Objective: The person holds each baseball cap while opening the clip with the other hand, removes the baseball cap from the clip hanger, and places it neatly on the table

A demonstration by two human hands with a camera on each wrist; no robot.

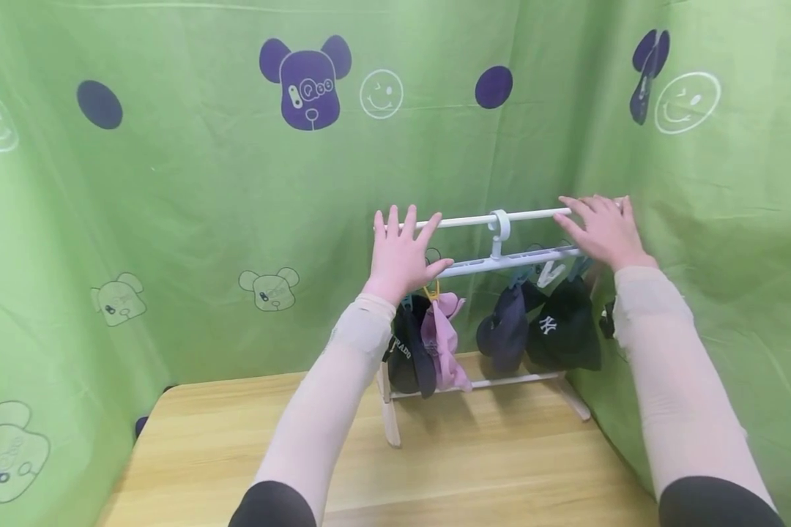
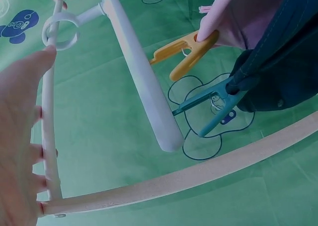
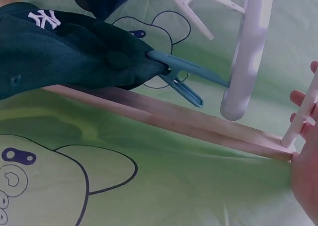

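My left hand [image 1: 400, 256] rests on the left end of a white top rod [image 1: 468, 222], its fingers spread and straight across it. At the rod's right end, my right hand [image 1: 603, 230] lies over it with extended fingers. Between them a pale blue clip hanger [image 1: 521, 260] hangs from the rod by its ring hook [image 1: 499, 225]. Clipped below are a dark lettered cap [image 1: 405, 359], a pink cap [image 1: 444, 337], a navy cap [image 1: 504, 329] and a black NY cap [image 1: 570, 329]. The left wrist view shows a yellow clip [image 2: 196, 54] and a teal clip [image 2: 218, 104].
The wooden rack's leg [image 1: 390, 417] stands on a wood-grain table [image 1: 250, 454]. A lower rod [image 1: 514, 381] runs beneath the caps. A white clip [image 1: 550, 273] carries nothing. Green printed curtain [image 1: 191, 219] encloses the table at the back and sides, close to the rack's right end.
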